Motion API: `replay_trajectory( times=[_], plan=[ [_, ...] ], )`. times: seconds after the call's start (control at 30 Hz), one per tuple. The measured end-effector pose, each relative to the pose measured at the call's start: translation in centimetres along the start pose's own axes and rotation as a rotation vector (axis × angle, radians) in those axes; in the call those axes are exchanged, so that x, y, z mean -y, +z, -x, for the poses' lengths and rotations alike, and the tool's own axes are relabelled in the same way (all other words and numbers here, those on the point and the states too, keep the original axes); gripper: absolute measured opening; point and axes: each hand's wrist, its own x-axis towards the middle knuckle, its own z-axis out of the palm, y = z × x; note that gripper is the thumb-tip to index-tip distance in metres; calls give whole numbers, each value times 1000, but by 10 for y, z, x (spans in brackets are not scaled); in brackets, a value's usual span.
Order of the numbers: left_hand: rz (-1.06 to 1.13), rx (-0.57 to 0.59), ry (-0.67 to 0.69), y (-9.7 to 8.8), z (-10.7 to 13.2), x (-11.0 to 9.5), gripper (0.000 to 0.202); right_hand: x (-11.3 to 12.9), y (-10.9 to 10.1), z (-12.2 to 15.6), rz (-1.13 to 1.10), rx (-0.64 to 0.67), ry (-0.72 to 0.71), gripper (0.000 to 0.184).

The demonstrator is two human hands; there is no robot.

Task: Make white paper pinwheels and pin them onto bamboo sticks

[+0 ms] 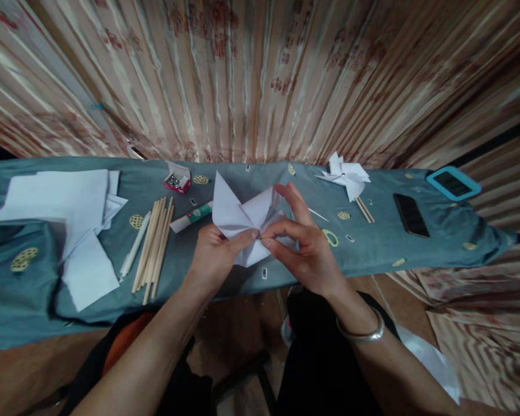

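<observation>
Over the table's front part, a white paper pinwheel [253,216] with folded blades is held up between both hands. My left hand [216,248] grips its lower left side, the thumb pressed near the centre. At that centre my right hand [301,245] pinches a small pin [260,237] between thumb and forefinger, and its other fingers curl by the right blade. Behind my left hand lies a glue stick [195,216] with a green label. Partly hidden beside my right hand are green-handled scissors [330,237].
Left on the cloth-covered table [251,286] lie stacked white paper sheets [82,202], a white pen [136,245] and several wooden sticks [153,248]. A small red box of pins [177,178] stands behind. Rightward are finished pinwheels [349,176], a phone [411,215] and a blue-framed tablet [454,183].
</observation>
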Motion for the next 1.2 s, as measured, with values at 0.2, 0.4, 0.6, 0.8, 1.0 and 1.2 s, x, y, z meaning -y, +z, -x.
replay_trajectory(
  times=[0.2, 0.4, 0.6, 0.8, 1.0, 1.2],
  plan=[
    [6, 15, -3, 0, 1, -1, 23, 0, 0, 0, -27, 2, 25, 5],
    [-2, 12, -2, 0, 2, -2, 24, 2, -2, 0, -46, -1, 37, 5],
    [-3, 11, 9, 0, 2, -1, 22, 2, -3, 0, -50, 13, 59, 5],
    [-25, 16, 14, -2, 1, 1, 23, 4, -3, 1, -46, 13, 60, 7],
    [-22, 26, 28, -4, 1, 3, 21, 5, -2, 2, -37, 12, 47, 7],
    [-35, 6, 9, -2, 2, 1, 24, 5, 0, 2, -35, 10, 51, 6]
  ],
)
